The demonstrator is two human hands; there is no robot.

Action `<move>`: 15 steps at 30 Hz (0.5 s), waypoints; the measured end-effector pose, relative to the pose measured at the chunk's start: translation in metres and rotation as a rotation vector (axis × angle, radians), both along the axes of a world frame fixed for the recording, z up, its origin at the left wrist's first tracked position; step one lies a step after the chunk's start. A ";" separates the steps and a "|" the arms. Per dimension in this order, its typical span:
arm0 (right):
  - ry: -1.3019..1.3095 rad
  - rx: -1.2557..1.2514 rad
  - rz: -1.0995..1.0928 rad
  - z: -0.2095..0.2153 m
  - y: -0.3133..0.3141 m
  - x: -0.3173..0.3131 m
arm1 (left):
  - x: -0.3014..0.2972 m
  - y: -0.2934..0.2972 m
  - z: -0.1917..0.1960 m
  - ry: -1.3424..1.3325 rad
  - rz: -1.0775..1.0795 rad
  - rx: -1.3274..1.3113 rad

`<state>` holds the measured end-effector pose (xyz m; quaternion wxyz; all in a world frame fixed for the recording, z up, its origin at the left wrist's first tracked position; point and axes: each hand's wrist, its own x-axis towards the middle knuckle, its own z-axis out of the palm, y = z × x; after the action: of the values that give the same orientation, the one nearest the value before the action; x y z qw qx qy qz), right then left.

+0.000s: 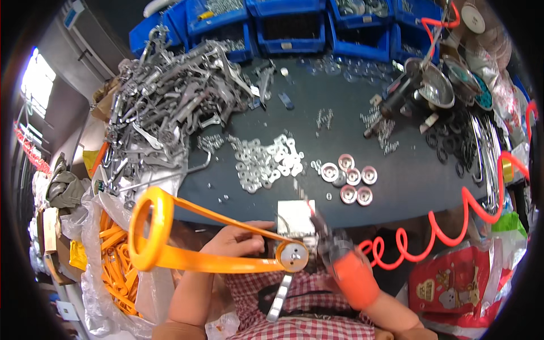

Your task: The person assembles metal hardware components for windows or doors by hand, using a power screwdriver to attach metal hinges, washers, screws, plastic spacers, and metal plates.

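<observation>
An orange frame with a big loop at its left end lies across my lap side of the table. Its two arms meet at a round metal disc, from which a silvery lever hangs down. My left hand is closed at the upper arm, its fingers partly hidden. A block with a pale square top stands just beyond the disc. My right hand, in an orange and dark covering, is closed on a dark power driver, whose slim end points at the block's right side.
Metal parts are heaped at the left, beside a bag of orange frames. Small flat plates and round metal cups lie mid-table. Blue bins line the back. A red coiled hose crosses the right.
</observation>
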<state>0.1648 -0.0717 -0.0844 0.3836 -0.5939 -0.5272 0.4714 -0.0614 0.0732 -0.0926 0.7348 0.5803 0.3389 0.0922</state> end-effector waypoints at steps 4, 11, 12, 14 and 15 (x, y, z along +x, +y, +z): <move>-0.089 0.370 -0.184 -0.016 0.031 -0.019 | 0.020 -0.013 -0.003 0.113 -0.072 -0.119; 0.310 0.101 -0.280 -0.025 0.023 -0.020 | 0.049 -0.039 0.000 0.069 0.140 -0.182; 0.408 0.133 -0.301 -0.030 0.023 -0.022 | 0.050 -0.044 -0.001 0.075 0.135 -0.183; 0.379 0.150 -0.315 -0.027 0.022 -0.025 | 0.051 -0.052 -0.004 -0.023 0.334 -0.327; 0.346 0.170 -0.319 -0.023 0.022 -0.025 | 0.051 -0.055 -0.006 -0.019 0.335 -0.330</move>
<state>0.1395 -0.0500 -0.1072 0.5862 -0.5456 -0.3909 0.4536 -0.0105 0.0185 -0.0989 0.7973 0.3872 0.4338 0.1617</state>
